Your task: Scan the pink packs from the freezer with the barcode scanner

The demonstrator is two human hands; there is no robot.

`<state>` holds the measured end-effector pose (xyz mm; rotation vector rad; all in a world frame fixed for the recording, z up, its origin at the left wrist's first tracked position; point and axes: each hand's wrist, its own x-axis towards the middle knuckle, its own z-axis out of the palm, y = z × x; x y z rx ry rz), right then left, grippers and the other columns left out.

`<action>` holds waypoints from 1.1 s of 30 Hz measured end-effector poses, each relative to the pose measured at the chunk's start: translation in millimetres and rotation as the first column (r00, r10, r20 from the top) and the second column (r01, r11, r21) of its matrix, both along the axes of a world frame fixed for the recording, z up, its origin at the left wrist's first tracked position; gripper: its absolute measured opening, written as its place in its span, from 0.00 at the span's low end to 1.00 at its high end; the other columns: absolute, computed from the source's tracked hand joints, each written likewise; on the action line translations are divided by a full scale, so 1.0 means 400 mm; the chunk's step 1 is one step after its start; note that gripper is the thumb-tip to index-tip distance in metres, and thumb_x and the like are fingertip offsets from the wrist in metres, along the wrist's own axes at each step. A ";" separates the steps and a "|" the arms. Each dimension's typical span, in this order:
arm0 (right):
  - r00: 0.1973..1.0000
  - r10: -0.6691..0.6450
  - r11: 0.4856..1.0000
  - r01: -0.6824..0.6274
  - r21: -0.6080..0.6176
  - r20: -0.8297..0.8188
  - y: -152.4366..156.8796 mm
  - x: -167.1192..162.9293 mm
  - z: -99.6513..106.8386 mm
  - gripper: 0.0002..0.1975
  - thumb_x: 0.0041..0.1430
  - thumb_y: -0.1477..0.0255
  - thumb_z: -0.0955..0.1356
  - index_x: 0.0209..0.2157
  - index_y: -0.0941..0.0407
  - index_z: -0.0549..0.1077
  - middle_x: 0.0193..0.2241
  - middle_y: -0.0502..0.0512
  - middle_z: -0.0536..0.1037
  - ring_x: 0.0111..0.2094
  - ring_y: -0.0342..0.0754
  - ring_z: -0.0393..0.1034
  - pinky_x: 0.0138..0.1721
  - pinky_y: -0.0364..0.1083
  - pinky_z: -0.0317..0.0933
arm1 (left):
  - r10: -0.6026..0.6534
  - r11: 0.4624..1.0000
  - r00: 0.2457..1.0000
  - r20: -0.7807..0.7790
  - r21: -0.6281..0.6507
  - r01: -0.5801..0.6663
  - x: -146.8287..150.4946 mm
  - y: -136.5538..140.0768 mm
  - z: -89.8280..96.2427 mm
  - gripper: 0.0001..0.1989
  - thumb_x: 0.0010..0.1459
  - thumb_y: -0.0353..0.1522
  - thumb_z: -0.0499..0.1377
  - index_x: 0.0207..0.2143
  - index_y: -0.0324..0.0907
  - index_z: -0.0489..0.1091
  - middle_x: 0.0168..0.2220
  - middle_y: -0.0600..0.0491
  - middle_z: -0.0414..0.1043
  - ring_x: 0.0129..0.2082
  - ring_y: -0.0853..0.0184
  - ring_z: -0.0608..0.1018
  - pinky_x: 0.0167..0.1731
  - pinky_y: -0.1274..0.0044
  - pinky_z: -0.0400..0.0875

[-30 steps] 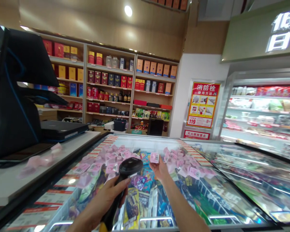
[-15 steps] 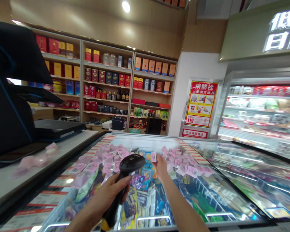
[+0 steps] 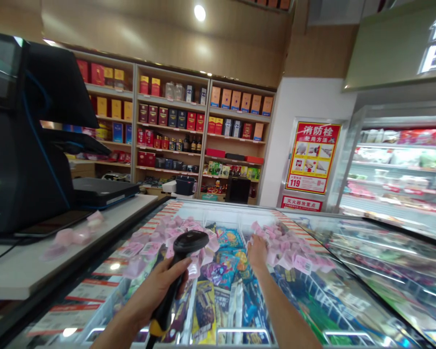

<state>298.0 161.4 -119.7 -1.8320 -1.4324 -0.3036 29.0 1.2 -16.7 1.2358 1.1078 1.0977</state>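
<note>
My left hand [image 3: 163, 286] is wrapped round the handle of a black barcode scanner [image 3: 191, 241] with a yellow band low on its grip. The scanner's head is raised over a heap of small pink packs [image 3: 150, 247] with barcode labels, on the left of the freezer's glass top. My right hand [image 3: 257, 251] reaches forward to the left edge of a second heap of pink packs [image 3: 281, 242]. Its fingers are curled and mostly turned away, so whatever they hold is hidden.
Bagged frozen goods [image 3: 221, 286] lie beneath the freezer glass [image 3: 199, 208]. On the left, a counter [image 3: 7, 278] bears a black till [image 3: 29, 145] and a few pink packs [image 3: 78, 235]. Shelves of boxes [image 3: 170, 118] stand behind; a lit chiller [image 3: 403, 169] is at right.
My right hand has moved from the middle, where it held up a pink pack with its barcode showing, to the right heap. My left hand with the scanner has shifted slightly left in view.
</note>
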 end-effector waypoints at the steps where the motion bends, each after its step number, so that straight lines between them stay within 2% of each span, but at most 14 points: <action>1: 0.999 -0.010 1.000 0.010 0.005 0.030 -0.002 0.007 0.002 0.15 0.48 0.78 0.59 0.39 0.61 0.68 0.38 0.60 0.69 0.43 0.50 0.61 0.43 0.44 0.52 | 0.004 1.000 1.000 0.000 0.002 -0.004 -0.005 0.001 -0.002 0.15 0.45 0.43 0.55 0.19 0.40 0.63 0.13 0.60 0.62 0.14 0.76 0.62 0.16 0.83 0.56; 5: 0.996 0.003 0.996 -0.011 0.091 0.094 -0.018 -0.004 0.017 0.14 0.48 0.75 0.60 0.39 0.60 0.68 0.42 0.62 0.67 0.46 0.52 0.57 0.46 0.48 0.48 | 0.023 1.000 1.000 0.008 0.012 -0.023 -0.014 0.002 -0.004 0.15 0.44 0.42 0.55 0.18 0.40 0.61 0.13 0.60 0.62 0.14 0.76 0.62 0.16 0.83 0.55; 6: 0.995 0.052 0.992 -0.061 0.107 0.083 -0.022 -0.022 0.023 0.14 0.49 0.74 0.60 0.39 0.60 0.68 0.43 0.62 0.67 0.46 0.52 0.58 0.46 0.49 0.48 | 0.022 1.000 1.000 0.015 0.010 -0.022 -0.013 0.003 -0.003 0.15 0.44 0.42 0.55 0.18 0.40 0.61 0.13 0.60 0.62 0.14 0.76 0.62 0.16 0.83 0.55; 8: 0.971 0.235 0.967 -0.237 0.092 0.034 -0.027 -0.075 0.037 0.15 0.50 0.71 0.60 0.39 0.59 0.68 0.41 0.60 0.70 0.44 0.50 0.61 0.45 0.47 0.51 | 0.023 1.000 1.000 0.013 0.008 -0.023 -0.012 0.003 -0.002 0.15 0.44 0.43 0.55 0.18 0.40 0.61 0.13 0.60 0.62 0.14 0.76 0.62 0.16 0.83 0.55; 10: 0.904 0.424 0.906 -0.424 0.017 -0.052 -0.026 -0.141 0.048 0.15 0.50 0.68 0.61 0.39 0.58 0.68 0.36 0.56 0.73 0.38 0.47 0.65 0.40 0.44 0.55 | 0.023 1.000 1.000 -0.002 0.011 -0.023 -0.013 0.003 -0.003 0.15 0.44 0.43 0.55 0.18 0.39 0.63 0.13 0.60 0.61 0.13 0.76 0.61 0.16 0.83 0.55; 12: 0.861 0.493 0.860 -0.504 -0.078 -0.126 -0.019 -0.201 0.054 0.13 0.47 0.66 0.63 0.35 0.57 0.70 0.31 0.54 0.74 0.33 0.46 0.67 0.34 0.42 0.57 | 0.022 1.000 1.000 -0.010 0.017 -0.022 -0.019 0.002 -0.005 0.15 0.45 0.43 0.55 0.18 0.39 0.64 0.12 0.60 0.61 0.14 0.76 0.61 0.16 0.83 0.55; 15: 0.871 0.464 0.854 -0.488 -0.180 -0.161 -0.004 -0.248 0.056 0.10 0.43 0.67 0.65 0.28 0.57 0.71 0.25 0.53 0.75 0.29 0.47 0.68 0.29 0.41 0.56 | -0.001 1.000 1.000 -0.023 0.005 0.002 -0.033 -0.001 -0.007 0.16 0.45 0.44 0.54 0.18 0.40 0.63 0.12 0.60 0.61 0.14 0.75 0.62 0.17 0.83 0.56; 18: 0.880 0.440 0.864 -0.469 -0.184 -0.177 0.007 -0.235 0.045 0.07 0.40 0.71 0.65 0.26 0.57 0.71 0.25 0.54 0.75 0.29 0.49 0.69 0.28 0.42 0.57 | -0.012 1.000 1.000 -0.028 -0.023 0.012 -0.042 -0.006 -0.004 0.16 0.45 0.44 0.55 0.19 0.40 0.63 0.13 0.60 0.62 0.15 0.75 0.63 0.18 0.83 0.57; 20: 0.863 0.452 0.868 -0.484 -0.110 -0.225 0.011 -0.202 0.031 0.08 0.40 0.74 0.64 0.27 0.57 0.71 0.26 0.54 0.75 0.30 0.49 0.69 0.30 0.43 0.58 | -0.005 0.999 1.000 -0.028 -0.033 0.004 -0.039 -0.011 -0.001 0.15 0.45 0.44 0.55 0.19 0.40 0.63 0.14 0.60 0.62 0.15 0.75 0.63 0.17 0.83 0.57; 25: 0.783 0.505 0.862 -0.482 0.159 -0.364 0.010 -0.124 -0.003 0.19 0.38 0.80 0.62 0.38 0.58 0.65 0.34 0.56 0.74 0.35 0.47 0.68 0.38 0.45 0.60 | -0.080 0.995 0.997 0.001 -0.065 0.080 -0.010 -0.022 -0.001 0.16 0.44 0.44 0.55 0.20 0.40 0.62 0.14 0.60 0.62 0.14 0.75 0.63 0.16 0.83 0.57; 30: 0.731 0.528 0.849 -0.473 0.238 -0.431 0.011 -0.119 -0.007 0.19 0.39 0.79 0.62 0.38 0.58 0.64 0.34 0.56 0.74 0.37 0.47 0.68 0.40 0.47 0.60 | -0.154 0.987 0.988 -0.024 -0.053 0.152 0.007 -0.031 0.001 0.16 0.44 0.44 0.55 0.19 0.40 0.62 0.13 0.60 0.61 0.14 0.76 0.61 0.16 0.83 0.55; 33: 0.731 0.538 0.843 -0.477 0.249 -0.420 0.009 -0.122 -0.007 0.19 0.40 0.79 0.61 0.39 0.58 0.64 0.35 0.56 0.74 0.38 0.47 0.68 0.40 0.47 0.60 | -0.133 0.990 0.991 -0.016 -0.044 0.132 0.010 -0.034 0.010 0.16 0.44 0.45 0.55 0.19 0.40 0.62 0.13 0.60 0.61 0.14 0.76 0.61 0.16 0.83 0.55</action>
